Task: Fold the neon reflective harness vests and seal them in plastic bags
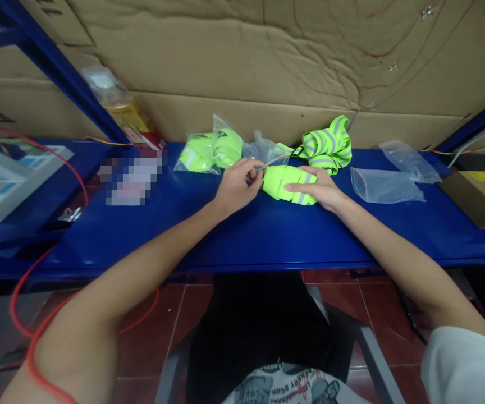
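Observation:
A bundle of neon yellow-green reflective strap with grey stripes lies wound up just above the table, with my right hand wrapped round its right end. At its left end my left hand is closed in a pinch on a thin band of the strap, seen edge-on. This band leads back toward a black buckle. Behind my right hand sits a looser heap of the same striped strap. To the left of my hands, clear plastic bags hold folded neon-green pieces.
Flat clear bags lie on the blue table at right, beside an open cardboard box. A bottle with a yellow label stands at the back left. A red hose crosses the left side. Cardboard walls the back.

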Demonstrator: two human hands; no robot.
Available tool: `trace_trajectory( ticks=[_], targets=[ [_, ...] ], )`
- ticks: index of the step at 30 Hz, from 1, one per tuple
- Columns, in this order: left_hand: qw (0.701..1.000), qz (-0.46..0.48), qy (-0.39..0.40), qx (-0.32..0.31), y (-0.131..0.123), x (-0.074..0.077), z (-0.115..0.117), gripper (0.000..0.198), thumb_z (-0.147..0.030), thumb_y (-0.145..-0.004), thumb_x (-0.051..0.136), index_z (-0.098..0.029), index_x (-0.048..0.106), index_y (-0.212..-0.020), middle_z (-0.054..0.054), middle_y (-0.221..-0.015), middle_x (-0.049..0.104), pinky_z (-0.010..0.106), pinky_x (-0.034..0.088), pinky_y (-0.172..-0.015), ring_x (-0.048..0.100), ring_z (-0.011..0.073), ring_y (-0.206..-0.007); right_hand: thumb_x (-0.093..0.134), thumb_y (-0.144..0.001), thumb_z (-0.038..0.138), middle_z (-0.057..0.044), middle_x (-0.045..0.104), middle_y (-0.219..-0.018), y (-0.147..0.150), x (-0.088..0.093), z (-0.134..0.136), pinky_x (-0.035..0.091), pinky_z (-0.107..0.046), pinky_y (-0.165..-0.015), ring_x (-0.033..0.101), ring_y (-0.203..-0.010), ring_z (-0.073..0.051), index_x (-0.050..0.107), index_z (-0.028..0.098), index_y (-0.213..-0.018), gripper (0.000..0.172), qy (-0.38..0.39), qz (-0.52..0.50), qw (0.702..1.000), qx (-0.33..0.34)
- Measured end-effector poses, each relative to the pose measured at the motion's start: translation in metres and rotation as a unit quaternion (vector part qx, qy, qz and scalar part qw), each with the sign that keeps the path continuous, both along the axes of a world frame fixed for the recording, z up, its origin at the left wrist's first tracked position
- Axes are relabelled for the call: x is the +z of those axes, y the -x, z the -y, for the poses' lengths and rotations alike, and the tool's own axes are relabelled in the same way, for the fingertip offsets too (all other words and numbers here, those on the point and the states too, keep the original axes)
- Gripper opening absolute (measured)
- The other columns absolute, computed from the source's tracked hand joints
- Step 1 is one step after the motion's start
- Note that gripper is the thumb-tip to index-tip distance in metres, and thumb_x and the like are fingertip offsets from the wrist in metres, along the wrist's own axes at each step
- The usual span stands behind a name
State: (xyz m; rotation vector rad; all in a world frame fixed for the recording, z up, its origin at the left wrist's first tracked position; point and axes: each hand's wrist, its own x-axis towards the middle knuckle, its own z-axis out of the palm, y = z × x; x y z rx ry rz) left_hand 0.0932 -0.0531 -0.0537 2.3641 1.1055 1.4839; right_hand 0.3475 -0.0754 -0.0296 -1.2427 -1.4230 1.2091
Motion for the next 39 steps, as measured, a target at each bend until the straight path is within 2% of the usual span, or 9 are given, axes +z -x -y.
trace_trajectory(
  ticks=[4,9,13,16,20,25,30,35,39],
  targets=[
    [0.999,-0.020,-0.031,-0.009,0.000,-0.003,0.001,0.030,-0.017,-0.102,0.059,-0.019,0.073,-0.129,0.000,-0.083,0.065,0.028,0.064,-0.080,0.064,0.0136,-0.079,0.109,-0.045,0.047,-0.008,0.083,-0.103,0.005,0.000,0.000,0.067,-0.049,-0.090,0.078,-0.094,-0.031,0.081,0.022,-0.098,0.065,-0.008,0.004,0.999,-0.053],
    [0.996,-0.055,-0.064,-0.031,-0.001,-0.008,0.002,0.035,-0.018,-0.105,0.055,-0.018,0.069,-0.137,0.002,-0.089,0.068,0.030,0.064,-0.085,0.066,0.0143,-0.081,0.105,-0.049,0.053,-0.008,0.081,-0.104,0.008,-0.005,-0.002,0.063,-0.053,-0.097,0.075,-0.100,-0.033,0.077,0.023,-0.100,0.066,-0.071,0.011,0.990,-0.119],
    [0.991,-0.109,-0.071,-0.025,-0.006,-0.008,0.009,0.043,-0.019,-0.107,0.052,-0.018,0.063,-0.148,0.006,-0.097,0.072,0.034,0.064,-0.090,0.071,0.0179,-0.089,0.100,-0.056,0.056,-0.005,0.077,-0.100,0.014,-0.011,0.000,0.060,-0.051,-0.096,0.070,-0.097,-0.031,0.074,0.024,-0.100,0.060,-0.151,0.096,0.976,-0.120],
    [0.980,-0.164,-0.112,-0.004,-0.009,-0.006,0.013,0.044,-0.022,-0.110,0.049,-0.015,0.062,-0.151,0.011,-0.104,0.074,0.039,0.064,-0.094,0.073,0.0230,-0.100,0.099,-0.059,0.057,-0.003,0.074,-0.096,0.018,-0.011,0.004,0.059,-0.049,-0.094,0.067,-0.095,-0.029,0.070,0.026,-0.095,0.056,-0.187,0.121,0.970,-0.100],
    [0.954,-0.219,-0.202,-0.011,-0.013,-0.004,0.016,0.048,-0.021,-0.114,0.043,-0.010,0.055,-0.159,0.012,-0.105,0.074,0.043,0.061,-0.103,0.071,0.0253,-0.102,0.100,-0.057,0.056,-0.002,0.071,-0.091,0.023,-0.008,0.009,0.057,-0.044,-0.088,0.064,-0.088,-0.025,0.061,0.026,-0.087,0.057,-0.163,0.078,0.981,-0.071],
    [0.943,-0.244,-0.226,-0.019,-0.016,-0.001,0.016,0.053,-0.019,-0.114,0.039,-0.013,0.046,-0.167,0.011,-0.106,0.072,0.045,0.058,-0.105,0.069,0.0251,-0.101,0.100,-0.054,0.057,0.001,0.065,-0.086,0.028,-0.007,0.013,0.054,-0.040,-0.077,0.058,-0.081,-0.022,0.060,0.026,-0.086,0.060,-0.111,0.017,0.991,-0.069],
    [0.935,-0.234,-0.268,0.007,-0.015,0.004,0.016,0.053,-0.018,-0.112,0.045,-0.011,0.048,-0.165,0.009,-0.102,0.071,0.040,0.058,-0.099,0.067,0.0237,-0.095,0.099,-0.056,0.058,-0.002,0.070,-0.099,0.026,-0.004,0.011,0.060,-0.047,-0.096,0.066,-0.099,-0.027,0.059,0.027,-0.090,0.061,-0.134,-0.021,0.984,-0.111],
    [0.945,-0.216,-0.245,0.026,-0.018,0.001,0.021,0.052,-0.017,-0.112,0.046,-0.012,0.051,-0.163,0.009,-0.104,0.072,0.031,0.059,-0.086,0.071,0.0217,-0.100,0.099,-0.058,0.053,-0.007,0.071,-0.136,0.024,-0.002,0.008,0.057,-0.053,-0.115,0.065,-0.132,-0.034,0.065,0.031,-0.125,0.079,-0.153,-0.033,0.981,-0.118],
    [0.947,-0.232,-0.221,0.015,-0.021,-0.003,0.023,0.055,-0.017,-0.112,0.042,-0.012,0.044,-0.167,0.010,-0.106,0.071,0.033,0.061,-0.089,0.071,0.0226,-0.103,0.099,-0.061,0.052,-0.009,0.078,-0.129,0.026,-0.006,0.008,0.058,-0.059,-0.115,0.072,-0.125,-0.037,0.071,0.026,-0.126,0.075,-0.105,-0.072,0.988,-0.088]
  ],
)
